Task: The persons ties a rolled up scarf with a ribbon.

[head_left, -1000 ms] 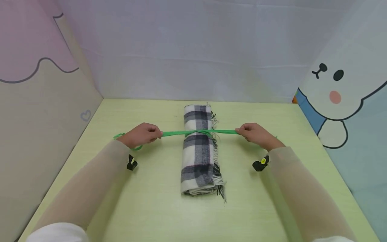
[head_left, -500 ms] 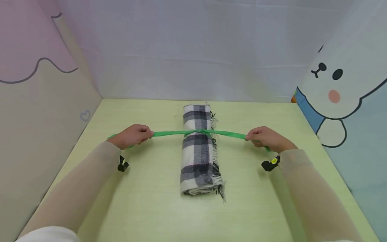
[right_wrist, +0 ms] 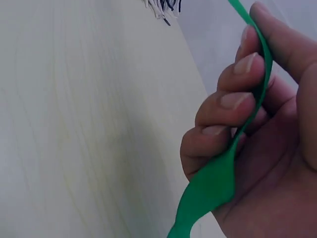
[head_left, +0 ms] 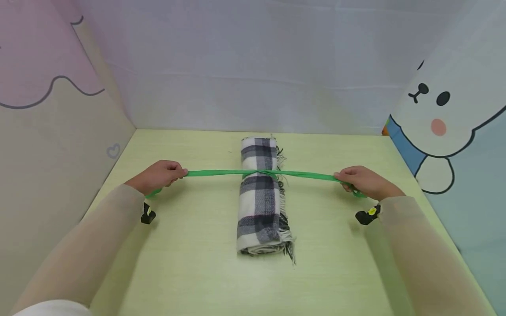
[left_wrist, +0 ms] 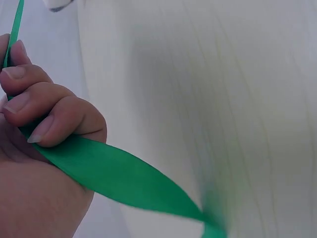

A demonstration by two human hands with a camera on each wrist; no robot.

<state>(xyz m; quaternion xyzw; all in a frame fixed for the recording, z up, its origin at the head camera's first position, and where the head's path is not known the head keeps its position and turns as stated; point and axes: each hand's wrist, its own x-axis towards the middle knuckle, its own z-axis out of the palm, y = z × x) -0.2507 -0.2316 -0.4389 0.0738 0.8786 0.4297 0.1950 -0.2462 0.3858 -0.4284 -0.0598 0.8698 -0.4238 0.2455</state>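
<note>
A rolled plaid scarf (head_left: pixel 258 210) in white, grey and black lies lengthwise on the table, fringe along its right side. Round its upper half runs a green ribbon (head_left: pixel 215 173), crossed over itself on top. My left hand (head_left: pixel 156 176) pinches one end of it well to the left of the roll. On the opposite side my right hand (head_left: pixel 365 181) pinches the other end. Both stretches look nearly straight. In the left wrist view the ribbon's tail (left_wrist: pixel 124 173) passes under curled fingers and hangs below; the right wrist view has a similar tail (right_wrist: pixel 210 183) leaving the palm.
The pale yellow table (head_left: pixel 197 272) meets a white cloth backdrop (head_left: pixel 253 66) at its far edge. Printed panels stand at both sides, the right one with a cartoon animal (head_left: pixel 439 114). A black wrist camera (head_left: pixel 367 216) hangs under the right wrist.
Both hands have moved outward, left hand to the left and right hand to the right. Longer stretches of ribbon now show on both sides, and the small loop at the crossing has flattened.
</note>
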